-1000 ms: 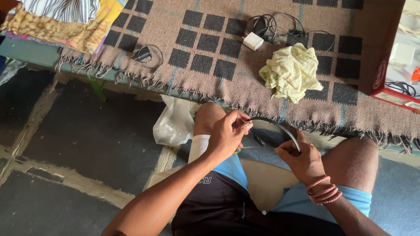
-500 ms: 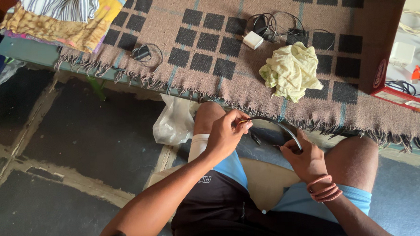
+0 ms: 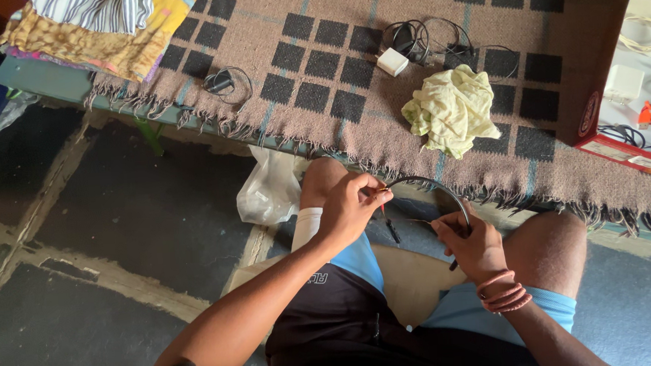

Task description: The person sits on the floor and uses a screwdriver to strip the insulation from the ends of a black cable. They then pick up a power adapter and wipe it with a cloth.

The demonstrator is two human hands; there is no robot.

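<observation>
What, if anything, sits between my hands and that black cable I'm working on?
Nothing visible does. The left hand pinches one end of the black cable and the right hand grips the other, so it arches between them above the lap. The crumpled yellow cloth lies apart on the woven mat.

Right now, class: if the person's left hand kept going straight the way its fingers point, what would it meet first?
The left hand points rightward along the black cable it pinches. Going straight on, it would probably meet the right hand holding the cable's other end, though depth is hard to judge from above.
</observation>
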